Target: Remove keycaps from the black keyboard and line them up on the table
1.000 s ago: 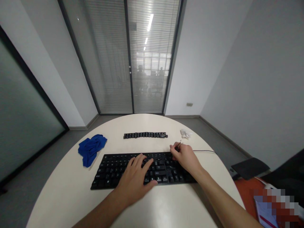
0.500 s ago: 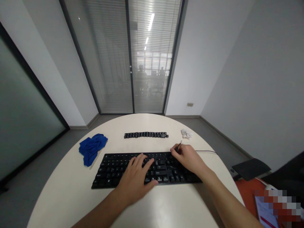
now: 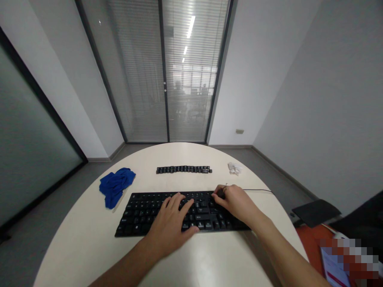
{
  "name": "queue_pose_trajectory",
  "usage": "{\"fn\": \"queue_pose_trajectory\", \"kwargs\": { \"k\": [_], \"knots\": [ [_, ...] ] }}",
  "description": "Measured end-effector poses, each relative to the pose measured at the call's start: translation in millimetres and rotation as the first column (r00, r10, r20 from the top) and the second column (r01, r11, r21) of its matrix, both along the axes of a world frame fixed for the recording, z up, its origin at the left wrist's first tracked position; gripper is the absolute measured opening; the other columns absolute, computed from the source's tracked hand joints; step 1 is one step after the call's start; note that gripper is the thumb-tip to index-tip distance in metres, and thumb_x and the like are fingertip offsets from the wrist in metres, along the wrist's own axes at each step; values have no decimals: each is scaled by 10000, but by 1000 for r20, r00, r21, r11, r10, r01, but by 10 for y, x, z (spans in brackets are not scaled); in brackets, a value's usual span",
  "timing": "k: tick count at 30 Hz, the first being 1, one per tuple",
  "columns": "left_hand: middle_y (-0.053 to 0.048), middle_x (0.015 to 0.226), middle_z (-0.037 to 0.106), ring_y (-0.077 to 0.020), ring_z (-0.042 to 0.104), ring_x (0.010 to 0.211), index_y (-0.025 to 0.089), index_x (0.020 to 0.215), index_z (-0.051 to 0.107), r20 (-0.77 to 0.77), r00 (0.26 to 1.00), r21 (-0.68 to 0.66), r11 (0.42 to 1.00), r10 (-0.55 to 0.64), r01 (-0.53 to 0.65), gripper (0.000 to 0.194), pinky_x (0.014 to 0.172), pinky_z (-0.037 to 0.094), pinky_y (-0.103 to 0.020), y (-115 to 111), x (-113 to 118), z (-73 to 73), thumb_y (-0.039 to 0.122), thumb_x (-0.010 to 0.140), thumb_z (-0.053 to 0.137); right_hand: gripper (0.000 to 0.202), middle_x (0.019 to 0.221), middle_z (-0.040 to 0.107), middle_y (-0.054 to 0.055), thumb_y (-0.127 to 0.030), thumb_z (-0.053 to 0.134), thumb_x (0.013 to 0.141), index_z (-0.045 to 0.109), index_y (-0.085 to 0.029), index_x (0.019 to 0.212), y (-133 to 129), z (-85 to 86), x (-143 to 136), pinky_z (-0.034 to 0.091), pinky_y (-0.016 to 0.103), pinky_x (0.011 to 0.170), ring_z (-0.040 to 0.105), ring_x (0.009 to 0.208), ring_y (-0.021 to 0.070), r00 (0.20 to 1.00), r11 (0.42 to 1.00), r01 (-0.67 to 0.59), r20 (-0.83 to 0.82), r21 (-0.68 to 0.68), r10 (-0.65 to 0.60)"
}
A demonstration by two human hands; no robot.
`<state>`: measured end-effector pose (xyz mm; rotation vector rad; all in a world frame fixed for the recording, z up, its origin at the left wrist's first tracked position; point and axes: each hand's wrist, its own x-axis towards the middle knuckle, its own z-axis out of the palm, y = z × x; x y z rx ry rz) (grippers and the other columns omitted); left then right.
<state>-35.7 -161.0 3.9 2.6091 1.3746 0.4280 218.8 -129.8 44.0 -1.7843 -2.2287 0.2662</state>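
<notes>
A black keyboard [image 3: 140,208] lies flat on the round table. My left hand [image 3: 170,223] rests over its middle with the fingers spread, holding nothing. Toward the keyboard's far right part, my right hand [image 3: 235,199] is closed in a pinch around a small dark tool [image 3: 221,193]. Most of that tool is hidden by the fingers, so its kind is unclear. Beyond the keyboard, loose black keycaps [image 3: 184,169] stand in rows on the table.
A crumpled blue cloth [image 3: 116,185] lies at the left, with a thin pale stick [image 3: 119,200] beside it. Crumpled white tissue [image 3: 235,168] sits at the far right. A cable [image 3: 257,190] runs to the right edge of the cream table [image 3: 89,247]. An orange chair [image 3: 311,243] stands at the right.
My right hand has shifted slightly left and nearer, and turned, so less of the small dark tool shows. My left hand and the keyboard have stayed in place.
</notes>
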Motion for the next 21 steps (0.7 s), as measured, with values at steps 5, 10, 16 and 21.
{"fn": "queue_pose_trajectory", "kwargs": {
  "k": [5, 10, 16, 21],
  "knots": [
    [-120, 1475, 448, -335, 351, 1400, 256, 1445, 448, -17, 1000, -8, 1000, 0, 0, 671, 1165, 253, -547, -2, -4, 12, 550, 863, 606, 219, 771, 744, 83, -363, 558, 911, 726, -225, 893, -8, -23, -46, 443, 281, 660, 699, 744, 241, 998, 999, 46, 48, 20, -47],
    [-125, 1481, 440, -334, 342, 1406, 255, 1452, 438, -31, 1000, -9, 1000, 2, -2, 680, 1164, 250, -550, -4, -2, 13, 558, 865, 598, 217, 815, 753, 62, -343, 555, 907, 722, -209, 874, 17, 38, 46, 471, 271, 690, 694, 762, 221, 983, 998, -14, -185, -57, 3],
    [-124, 1482, 440, -333, 346, 1402, 256, 1448, 444, -28, 1000, -4, 1000, -1, 1, 671, 1163, 254, -546, -4, 4, 32, 555, 868, 597, 242, 843, 761, 75, -372, 563, 902, 740, -207, 894, 32, 5, 60, 485, 283, 720, 699, 795, 234, 980, 998, 28, -197, -54, -38],
    [-125, 1476, 448, -332, 354, 1399, 252, 1450, 444, -23, 1000, -10, 1000, 0, 0, 677, 1164, 252, -546, -5, 4, 31, 553, 866, 603, 267, 866, 767, 99, -385, 575, 900, 763, -195, 909, 35, 11, 59, 482, 299, 746, 702, 817, 250, 985, 998, 48, -162, -47, -55]
  ]
}}
